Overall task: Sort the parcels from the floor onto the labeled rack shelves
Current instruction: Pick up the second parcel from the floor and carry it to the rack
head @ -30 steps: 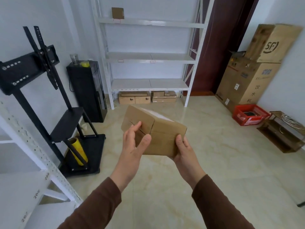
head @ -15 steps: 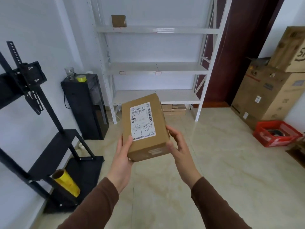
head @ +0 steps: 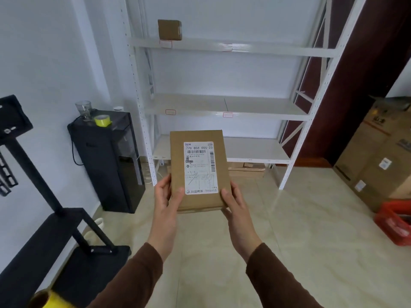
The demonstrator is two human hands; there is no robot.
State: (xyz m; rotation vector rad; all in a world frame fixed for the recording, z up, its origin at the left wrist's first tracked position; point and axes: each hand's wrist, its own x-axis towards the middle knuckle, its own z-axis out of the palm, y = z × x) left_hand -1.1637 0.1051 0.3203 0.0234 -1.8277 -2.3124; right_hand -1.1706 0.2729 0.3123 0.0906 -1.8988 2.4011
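I hold a brown cardboard parcel (head: 178,156) in front of me, its white shipping label facing up. My left hand (head: 165,196) grips its lower left edge and my right hand (head: 233,203) grips its lower right edge. Straight ahead stands the white rack (head: 255,107), with small red-edged labels on the fronts of its upper and middle shelves. A small brown parcel (head: 169,30) sits on the upper shelf at the left. More flat parcels (head: 246,168) lie on the floor under the lowest shelf, partly hidden by the held parcel.
A black cabinet (head: 106,161) with a glass and a yellow tape roll (head: 102,120) stands left of the rack. A black stand (head: 51,218) fills the left foreground. Large cardboard boxes (head: 378,156) and a red crate (head: 395,221) are at the right.
I have turned the parcel from its plain side to label up and straightened it. The rack is closer and larger in view.
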